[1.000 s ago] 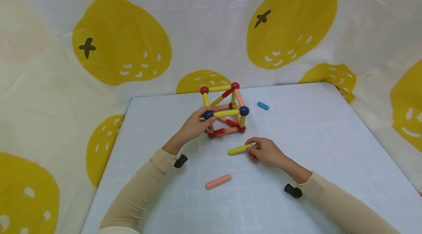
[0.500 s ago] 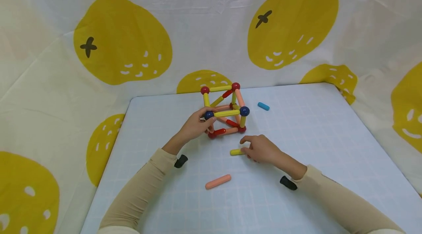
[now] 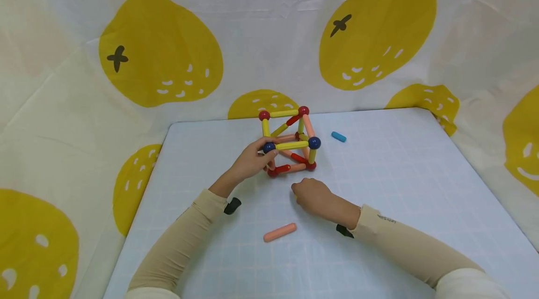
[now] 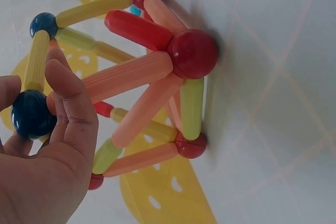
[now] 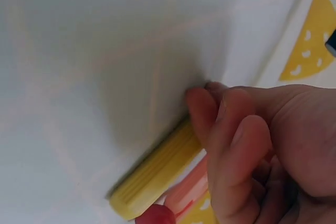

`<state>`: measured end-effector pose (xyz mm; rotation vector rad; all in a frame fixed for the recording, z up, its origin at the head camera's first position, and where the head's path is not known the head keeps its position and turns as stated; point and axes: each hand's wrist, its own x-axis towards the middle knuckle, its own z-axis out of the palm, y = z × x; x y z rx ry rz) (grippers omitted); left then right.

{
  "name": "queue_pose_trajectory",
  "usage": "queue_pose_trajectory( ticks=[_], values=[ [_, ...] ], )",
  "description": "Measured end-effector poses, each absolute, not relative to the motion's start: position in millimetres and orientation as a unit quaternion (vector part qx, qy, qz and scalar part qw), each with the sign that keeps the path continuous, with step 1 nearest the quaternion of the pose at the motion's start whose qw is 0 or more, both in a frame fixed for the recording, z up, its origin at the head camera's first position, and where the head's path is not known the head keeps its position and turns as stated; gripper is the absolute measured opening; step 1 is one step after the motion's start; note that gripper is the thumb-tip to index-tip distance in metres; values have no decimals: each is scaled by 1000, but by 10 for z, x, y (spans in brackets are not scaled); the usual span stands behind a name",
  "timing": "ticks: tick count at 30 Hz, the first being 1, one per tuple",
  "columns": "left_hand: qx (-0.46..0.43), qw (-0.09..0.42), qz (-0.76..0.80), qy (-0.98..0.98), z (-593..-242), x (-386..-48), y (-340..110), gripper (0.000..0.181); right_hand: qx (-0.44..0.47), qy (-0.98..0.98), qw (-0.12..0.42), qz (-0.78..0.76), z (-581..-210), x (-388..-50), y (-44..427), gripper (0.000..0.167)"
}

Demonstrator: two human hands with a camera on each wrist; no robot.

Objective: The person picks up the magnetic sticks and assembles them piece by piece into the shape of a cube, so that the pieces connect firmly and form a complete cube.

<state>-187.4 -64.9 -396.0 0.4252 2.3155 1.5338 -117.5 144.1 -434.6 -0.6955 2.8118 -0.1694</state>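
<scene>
A box-shaped frame of magnetic rods and balls (image 3: 292, 145) stands toward the back of the table, with yellow, peach and red rods. My left hand (image 3: 249, 161) holds its near left upper corner, the fingers and thumb around a dark blue ball (image 4: 32, 115). Just in front of the frame, my right hand (image 3: 316, 197) is low over the table. In the right wrist view its curled fingertips pinch one end of a yellow magnetic rod (image 5: 157, 169). From the head view the hand hides nearly all of that rod.
A loose peach rod (image 3: 280, 232) lies on the table nearer to me. Beyond the frame on the right lies a short blue rod (image 3: 338, 136). A fabric wall with yellow fruit prints (image 3: 157, 51) rises behind the table (image 3: 404, 168).
My right hand has shifted left and turned over the yellow rod, so its back now faces up and covers it. The left hand keeps its hold on the frame's corner.
</scene>
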Motion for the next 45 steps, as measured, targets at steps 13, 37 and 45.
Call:
queue_pose_trajectory(
  ticks=[13,37,45],
  values=[
    [154,161,528,820,-3942,-1869,-631,37,-102,845,232,-471,-4117,-1305,1784,37],
    [139,176,529,818,-3913,-1856,-612,38,78,779,81,-617,-4208,-1323,1958,38],
    [153,161,518,826,-3928,-1872,-619,37,52,776,55,-626,-4219,-1329,1806,38]
  ],
)
